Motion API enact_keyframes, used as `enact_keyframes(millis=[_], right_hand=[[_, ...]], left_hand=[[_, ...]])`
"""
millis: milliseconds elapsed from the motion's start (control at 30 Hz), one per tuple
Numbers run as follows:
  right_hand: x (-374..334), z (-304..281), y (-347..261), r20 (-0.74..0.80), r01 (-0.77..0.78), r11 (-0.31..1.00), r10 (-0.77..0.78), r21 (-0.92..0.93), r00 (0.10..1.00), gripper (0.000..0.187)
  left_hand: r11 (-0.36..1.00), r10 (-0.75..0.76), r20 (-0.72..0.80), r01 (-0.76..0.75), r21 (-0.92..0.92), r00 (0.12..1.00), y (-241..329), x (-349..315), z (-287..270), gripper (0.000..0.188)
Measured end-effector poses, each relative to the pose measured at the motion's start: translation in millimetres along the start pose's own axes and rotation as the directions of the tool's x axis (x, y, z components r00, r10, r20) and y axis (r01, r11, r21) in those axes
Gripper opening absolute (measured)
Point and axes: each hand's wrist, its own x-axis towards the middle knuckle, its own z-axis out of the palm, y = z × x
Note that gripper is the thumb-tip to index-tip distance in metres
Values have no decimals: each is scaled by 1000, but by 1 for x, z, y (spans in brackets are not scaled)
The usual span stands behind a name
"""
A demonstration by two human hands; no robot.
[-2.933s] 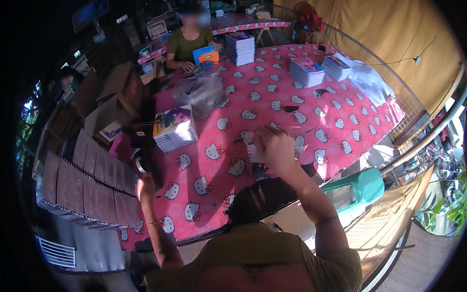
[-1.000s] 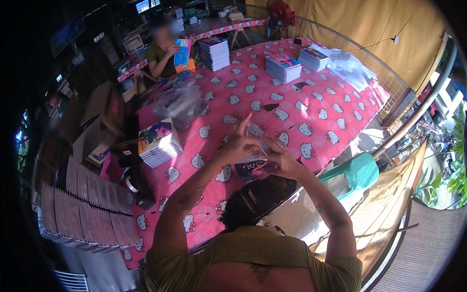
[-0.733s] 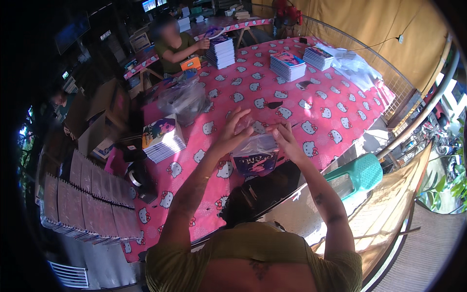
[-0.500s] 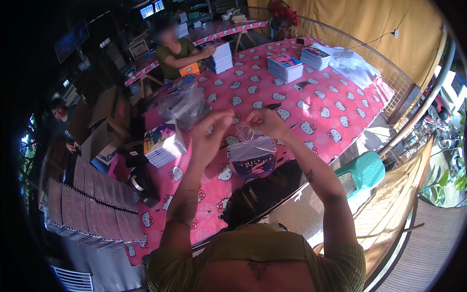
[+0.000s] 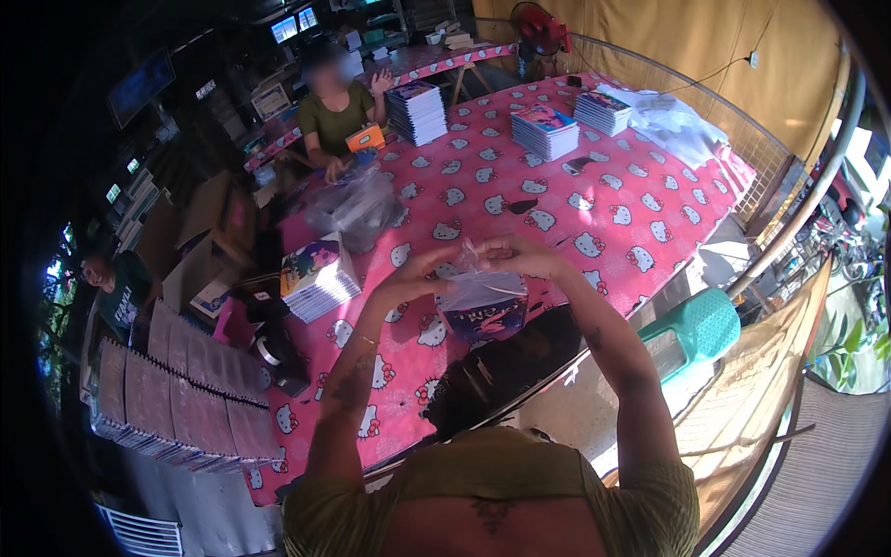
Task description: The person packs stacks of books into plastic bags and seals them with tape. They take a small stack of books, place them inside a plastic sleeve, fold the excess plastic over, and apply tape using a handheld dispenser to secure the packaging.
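A clear plastic bag (image 5: pixel 478 284) holds a stack of notebooks (image 5: pixel 486 319) with a dark, colourful cover, standing at the table's near edge in front of me. Its top is gathered into a loose tuft. My right hand (image 5: pixel 522 256) pinches that tuft from the right. From the left, my left hand (image 5: pixel 413 280) curves in with its fingers closed at the gathered plastic; its fingertips are partly hard to make out. To the left of the bag stands another stack of notebooks (image 5: pixel 320 278) with a yellow and purple cover.
A pink patterned cloth covers the table (image 5: pixel 445 195). Loose plastic bags (image 5: pixel 353 209) lie left of centre, near a seated co-worker (image 5: pixel 336 111). More notebook stacks (image 5: pixel 545 132) stand at the back. Spiral-bound books (image 5: pixel 176 390) and cartons (image 5: pixel 218 218) are at left, a green stool (image 5: pixel 701 325) at right.
My left hand has come down to the bag's top from a raised, open pose. My right hand has lowered slightly. The co-worker has taken one hand off the far stack and reached toward the loose bags.
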Motion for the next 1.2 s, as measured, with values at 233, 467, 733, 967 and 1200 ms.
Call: enact_keyframes(millis=[233, 467, 733, 967, 1200], right_hand=[[-68, 63, -34, -198, 102, 715, -323, -692, 926, 54], [-55, 77, -6, -265, 17, 550, -428, -835, 864, 27], [-28, 51, -27, -303, -127, 558, -235, -820, 923, 30], [-23, 8, 15, -216, -18, 993, -8, -120, 976, 39], [-21, 7, 26, -310, -30, 998, 46, 56, 949, 34]], left_hand=[[766, 146, 125, -193, 614, 981, 19, -37, 33, 52], [538, 333, 4, -194, 820, 943, 12, -59, 63, 33], [740, 46, -123, 49, 670, 991, 42, -21, 61, 28], [881, -239, -39, 233, 412, 970, -16, 9, 17, 53], [903, -390, 17, 386, -186, 921, -22, 54, 18, 26]])
